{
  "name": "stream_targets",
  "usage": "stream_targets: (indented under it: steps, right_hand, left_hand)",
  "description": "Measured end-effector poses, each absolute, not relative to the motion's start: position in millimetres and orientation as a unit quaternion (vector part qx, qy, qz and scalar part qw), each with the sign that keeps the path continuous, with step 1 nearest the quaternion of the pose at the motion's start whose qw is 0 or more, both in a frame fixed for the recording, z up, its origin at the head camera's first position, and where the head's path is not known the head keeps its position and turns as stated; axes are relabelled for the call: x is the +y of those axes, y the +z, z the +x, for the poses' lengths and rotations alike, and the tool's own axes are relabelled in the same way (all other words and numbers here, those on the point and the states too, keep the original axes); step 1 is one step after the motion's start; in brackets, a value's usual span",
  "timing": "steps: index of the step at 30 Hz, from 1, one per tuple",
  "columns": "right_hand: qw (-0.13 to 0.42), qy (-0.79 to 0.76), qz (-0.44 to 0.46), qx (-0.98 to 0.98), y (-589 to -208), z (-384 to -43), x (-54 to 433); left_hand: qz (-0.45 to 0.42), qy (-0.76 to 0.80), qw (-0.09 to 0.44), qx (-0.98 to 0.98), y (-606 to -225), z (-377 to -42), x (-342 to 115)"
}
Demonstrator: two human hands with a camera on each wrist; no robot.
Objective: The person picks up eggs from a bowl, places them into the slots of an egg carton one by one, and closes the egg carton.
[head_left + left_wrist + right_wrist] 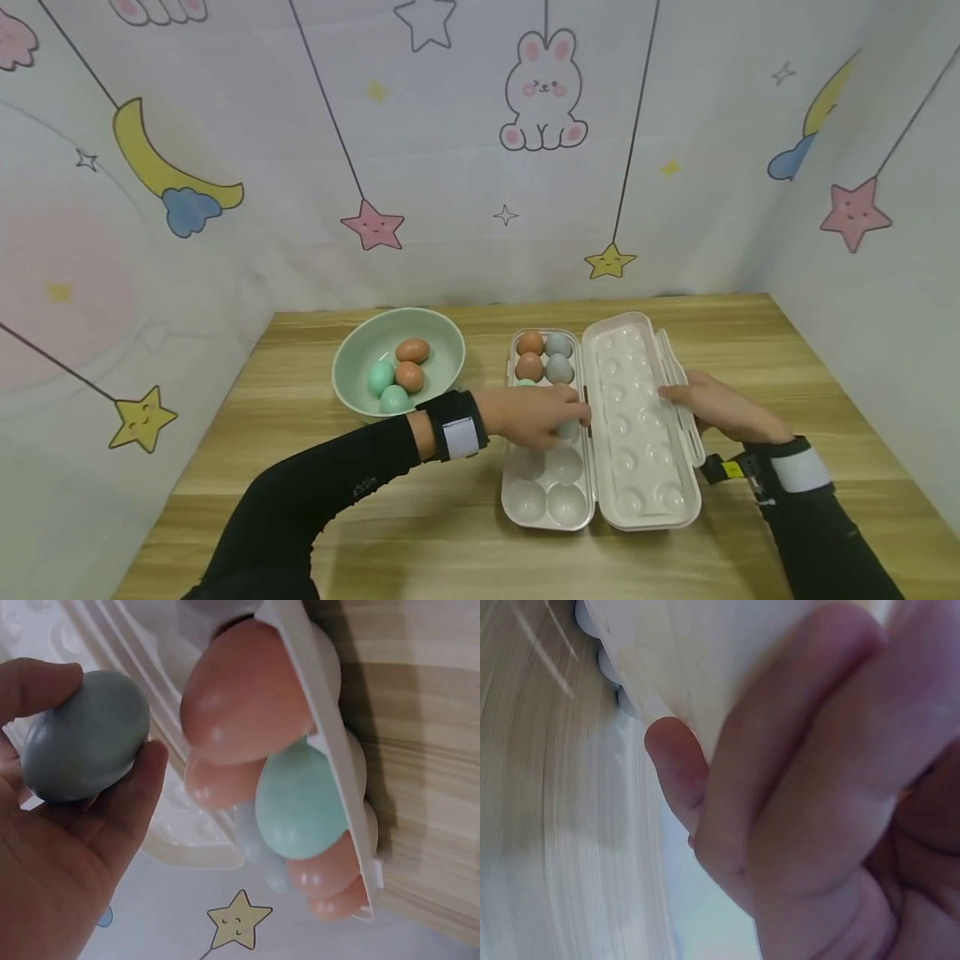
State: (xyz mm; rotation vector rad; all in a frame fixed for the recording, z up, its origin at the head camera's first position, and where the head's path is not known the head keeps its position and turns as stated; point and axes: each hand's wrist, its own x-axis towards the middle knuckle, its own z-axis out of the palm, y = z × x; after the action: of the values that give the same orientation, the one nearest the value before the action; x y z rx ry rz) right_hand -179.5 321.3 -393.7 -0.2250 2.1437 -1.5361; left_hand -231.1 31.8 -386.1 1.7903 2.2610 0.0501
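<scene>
My left hand (pixel 534 417) is over the tray half of an egg carton (pixel 527 502). In the left wrist view it pinches a grey-blue egg (pixel 86 739) between thumb and fingers, beside the filled cups. Brown eggs (pixel 529 367), grey eggs (pixel 558 368) and a mint-green egg (pixel 304 801) sit in the far cups; the near cups are bare. The carton's dimpled lid (pixel 637 417) lies opened out to the right. My right hand (pixel 729 410) grips the lid's outer right edge, its fingers (pixel 795 757) curled against the pale plastic in the right wrist view.
Left of the carton stands a pale green bowl (pixel 349 379), holding brown eggs (pixel 412 350) and mint-green eggs (pixel 394 399). My left forearm passes in front of it. Behind the wooden table (pixel 420 517) hangs a white cloth (pixel 465 275) printed with stars, moons and a rabbit.
</scene>
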Motion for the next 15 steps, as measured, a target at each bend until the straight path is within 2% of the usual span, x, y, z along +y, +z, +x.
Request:
stream_targets:
  steps: [6,15]
  right_hand:
    - [0.243,-0.558,-0.074,0.79,-395.2,-179.7,320.7]
    - [0.242,-0.556,-0.071,0.792,-394.8,-180.5,321.5]
  left_hand:
    - [0.593,-0.022,0.087,0.8,-398.5,-227.3,38.7]
    - [0.591,-0.05,0.087,0.8,-407.0,-230.1,44.1]
